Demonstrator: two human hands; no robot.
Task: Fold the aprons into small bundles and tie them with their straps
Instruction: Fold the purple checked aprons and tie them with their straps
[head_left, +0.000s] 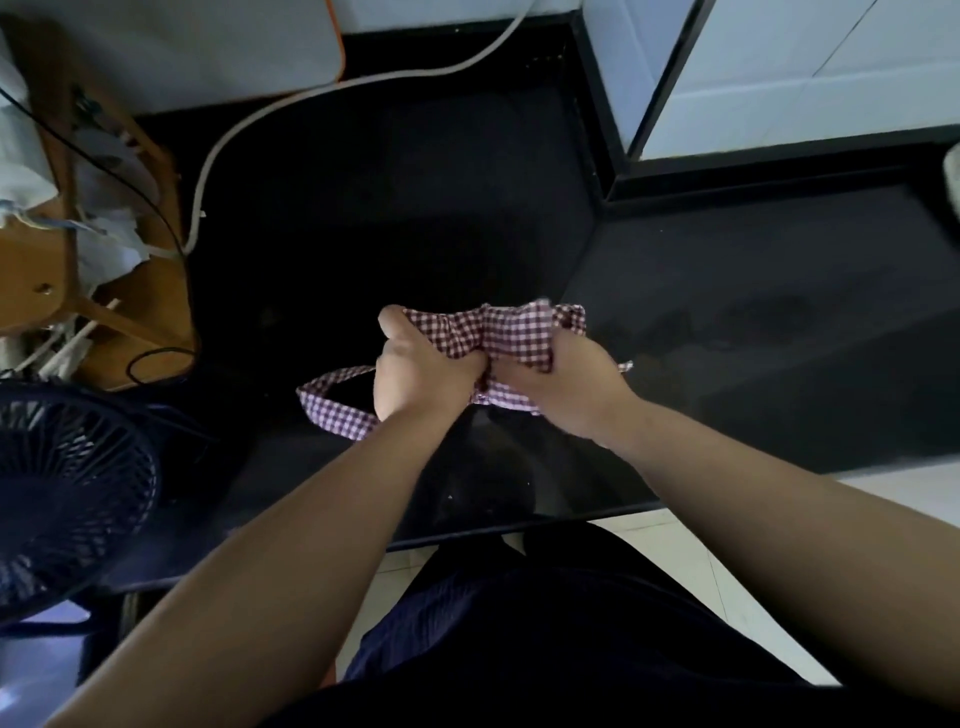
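A red-and-white checked apron (498, 330) is bunched into a small bundle above the black countertop (727, 332). My left hand (415, 364) grips the bundle's left end with the thumb up. My right hand (561, 379) grips its right side, fingers curled into the cloth. The two hands touch in the middle. One checked strap (332, 402) loops out to the left below my left wrist. A short strap end (626, 366) pokes out to the right of my right hand. The bundle's underside is hidden by my hands.
A black fan (67, 493) stands at the lower left. A wooden stand (104, 291) with cloths and cables is at the far left. A white cable (270, 111) curves across the back. White tiled walls (805, 67) rise behind the counter corner.
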